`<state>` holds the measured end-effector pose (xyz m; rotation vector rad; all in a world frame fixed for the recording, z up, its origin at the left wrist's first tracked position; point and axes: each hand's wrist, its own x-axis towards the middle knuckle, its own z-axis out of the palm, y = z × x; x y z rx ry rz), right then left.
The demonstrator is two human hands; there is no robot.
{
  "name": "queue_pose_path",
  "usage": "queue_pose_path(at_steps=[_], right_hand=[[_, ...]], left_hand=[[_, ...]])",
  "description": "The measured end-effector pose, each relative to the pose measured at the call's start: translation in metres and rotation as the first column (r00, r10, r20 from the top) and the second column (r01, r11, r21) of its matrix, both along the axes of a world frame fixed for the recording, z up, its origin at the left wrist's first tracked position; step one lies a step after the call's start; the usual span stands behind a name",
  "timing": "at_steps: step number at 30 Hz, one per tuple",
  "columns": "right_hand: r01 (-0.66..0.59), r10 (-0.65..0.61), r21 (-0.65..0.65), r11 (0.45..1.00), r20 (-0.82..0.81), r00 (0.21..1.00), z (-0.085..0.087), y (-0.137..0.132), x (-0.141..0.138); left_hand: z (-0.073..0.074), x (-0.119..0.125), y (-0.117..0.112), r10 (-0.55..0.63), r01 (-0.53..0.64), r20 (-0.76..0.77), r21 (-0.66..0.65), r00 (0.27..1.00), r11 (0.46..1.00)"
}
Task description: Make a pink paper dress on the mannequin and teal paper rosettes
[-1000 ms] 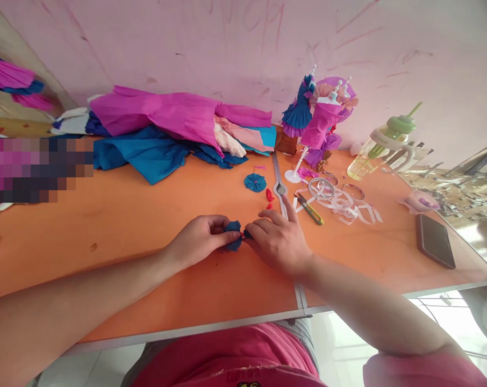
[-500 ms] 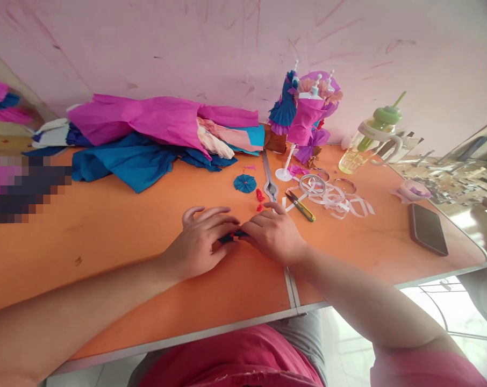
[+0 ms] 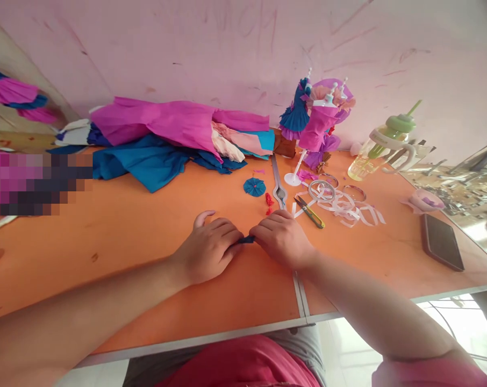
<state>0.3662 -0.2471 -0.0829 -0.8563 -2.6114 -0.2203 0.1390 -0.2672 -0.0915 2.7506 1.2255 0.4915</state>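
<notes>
Between my two hands, low over the orange table point(image 3: 147, 290), is a small dark blue strip of crepe paper point(image 3: 246, 239). My left hand point(image 3: 211, 247) pinches its left end with thumb and fingertips. At the other end, the fingers of my right hand point(image 3: 284, 236) are closed on it. Most of the strip is hidden by my fingers. Just beyond my hands lie a round pleated blue paper rosette point(image 3: 254, 187) and small red paper scraps point(image 3: 269, 200). Yellow-handled thread snips point(image 3: 310, 212) rest to the right, beside curled white ribbon strips point(image 3: 348, 207).
Pink crepe paper point(image 3: 163, 121) and blue crepe paper point(image 3: 142, 161) are heaped along the wall. Small dress stands point(image 3: 294, 178) wear paper dresses. A green-lidded bottle point(image 3: 382, 145), a phone point(image 3: 443, 242), a tape roll point(image 3: 322, 191) and a grey strap-like item point(image 3: 279, 185) lie around.
My hands have closed in on the blue strip, which now shows as a narrow band between them. The view has shifted a little to the left.
</notes>
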Motion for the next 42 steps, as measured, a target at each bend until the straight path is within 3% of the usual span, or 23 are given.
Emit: queue_pose_path(at_steps=[8, 11, 13, 15, 17, 21, 25, 29, 30, 34, 38, 42], right_hand=[[-0.011, 0.012, -0.013, 1.000, 0.022, 1.000, 0.000, -0.006, -0.011], [0.119, -0.119, -0.053, 0.991, 0.005, 0.993, 0.005, 0.002, 0.002], [0.301, -0.301, -0.082, 0.950, 0.018, 0.953, 0.009, 0.014, 0.017], [0.473, -0.469, -0.097, 0.876, 0.067, 0.881, 0.011, 0.029, 0.035], [0.583, -0.568, -0.107, 0.805, 0.143, 0.810, 0.012, 0.040, 0.048], [0.696, -0.645, -0.119, 0.708, 0.291, 0.706, 0.016, 0.045, 0.058], [0.758, -0.696, -0.116, 0.642, 0.326, 0.640, 0.030, 0.044, 0.072], [0.877, -0.795, -0.103, 0.470, 0.382, 0.471, 0.042, 0.052, 0.102], [0.890, -0.810, -0.071, 0.451, 0.387, 0.441, 0.044, 0.054, 0.109], [0.872, -0.854, 0.069, 0.484, 0.253, 0.454, 0.052, 0.053, 0.114], [0.907, -0.811, -0.134, 0.399, 0.410, 0.417, 0.052, 0.046, 0.100], [0.871, -0.716, -0.245, 0.426, 0.498, 0.490, 0.038, 0.055, 0.097]], left_hand=[[-0.005, -0.003, 0.000, -0.002, 0.003, -0.006, 0.087, 1.000, 0.996], [-0.010, -0.006, 0.006, 0.012, -0.012, 0.056, 0.009, 0.998, 1.000], [-0.014, -0.009, 0.010, 0.034, -0.024, 0.116, -0.087, 0.993, 0.996], [-0.017, -0.012, 0.014, 0.062, -0.030, 0.164, -0.190, 0.985, 0.981], [-0.019, -0.014, 0.015, 0.100, -0.040, 0.214, -0.268, 0.972, 0.963], [-0.018, -0.014, 0.011, 0.145, -0.050, 0.272, -0.328, 0.951, 0.943], [-0.015, -0.013, 0.012, 0.112, -0.013, 0.269, -0.345, 0.957, 0.938], [-0.013, -0.014, 0.016, 0.115, 0.014, 0.310, -0.383, 0.944, 0.923], [-0.013, -0.015, 0.016, 0.130, 0.007, 0.327, -0.388, 0.936, 0.921], [-0.009, -0.015, 0.014, 0.212, -0.042, 0.351, -0.435, 0.912, 0.900], [-0.007, -0.014, 0.011, 0.273, -0.066, 0.356, -0.499, 0.894, 0.864], [-0.002, -0.015, 0.008, 0.324, -0.029, 0.430, -0.565, 0.843, 0.824]])
